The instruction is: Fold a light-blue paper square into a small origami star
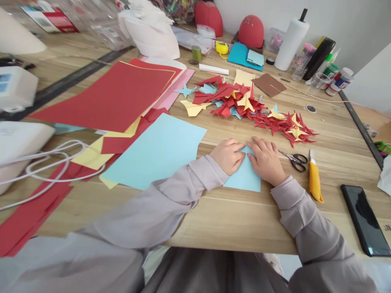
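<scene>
A small light blue sheet of paper [244, 179] lies flat on the wooden table in front of me, its upper part between my hands. The fingers of my left hand [228, 156] rest on its left side, bent slightly and apart. My right hand [265, 158] lies on the upper right side, palm down with fingers spread. Both hands' fingertips come close together at the paper's top, where they partly cover its edge. Just right of my right hand are black-handled scissors [298, 162] and a yellow utility knife [314, 179].
Folded red, yellow and blue paper pieces [226, 97] are heaped beyond my hands. A large light blue sheet [155, 150] and red sheets [113, 97] lie to the left, near a white cable [65, 154]. A phone [365, 219] sits at the right; paint bottles [339, 83] stand behind.
</scene>
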A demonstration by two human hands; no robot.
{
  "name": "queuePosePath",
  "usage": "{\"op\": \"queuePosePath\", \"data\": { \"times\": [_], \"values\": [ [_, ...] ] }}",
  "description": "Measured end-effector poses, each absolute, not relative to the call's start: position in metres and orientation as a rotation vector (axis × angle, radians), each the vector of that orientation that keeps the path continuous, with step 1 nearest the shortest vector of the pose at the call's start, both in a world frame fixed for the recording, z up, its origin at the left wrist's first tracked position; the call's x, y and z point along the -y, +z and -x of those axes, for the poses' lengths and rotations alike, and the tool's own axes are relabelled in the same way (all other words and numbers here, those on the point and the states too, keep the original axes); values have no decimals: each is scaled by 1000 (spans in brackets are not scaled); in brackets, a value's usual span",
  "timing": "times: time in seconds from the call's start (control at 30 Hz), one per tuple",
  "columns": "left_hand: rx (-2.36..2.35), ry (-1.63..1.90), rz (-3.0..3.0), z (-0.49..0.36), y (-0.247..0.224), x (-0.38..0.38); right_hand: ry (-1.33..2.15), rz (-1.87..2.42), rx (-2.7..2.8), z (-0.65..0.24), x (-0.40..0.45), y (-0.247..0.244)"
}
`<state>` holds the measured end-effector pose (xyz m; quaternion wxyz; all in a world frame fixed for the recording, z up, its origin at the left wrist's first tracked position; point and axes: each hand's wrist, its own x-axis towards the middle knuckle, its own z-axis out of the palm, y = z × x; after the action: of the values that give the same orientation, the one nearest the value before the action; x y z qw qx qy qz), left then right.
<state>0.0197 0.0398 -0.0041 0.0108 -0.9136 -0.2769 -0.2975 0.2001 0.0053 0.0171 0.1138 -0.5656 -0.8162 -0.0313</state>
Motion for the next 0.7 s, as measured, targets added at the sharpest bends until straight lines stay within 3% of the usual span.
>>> {"op": "queuePosePath", "data": {
  "times": [0.7],
  "values": [
    [788, -732, 2942, -17, 7, -49, -132, 1661, 2428, -200, -5, 19]
  ]
}}
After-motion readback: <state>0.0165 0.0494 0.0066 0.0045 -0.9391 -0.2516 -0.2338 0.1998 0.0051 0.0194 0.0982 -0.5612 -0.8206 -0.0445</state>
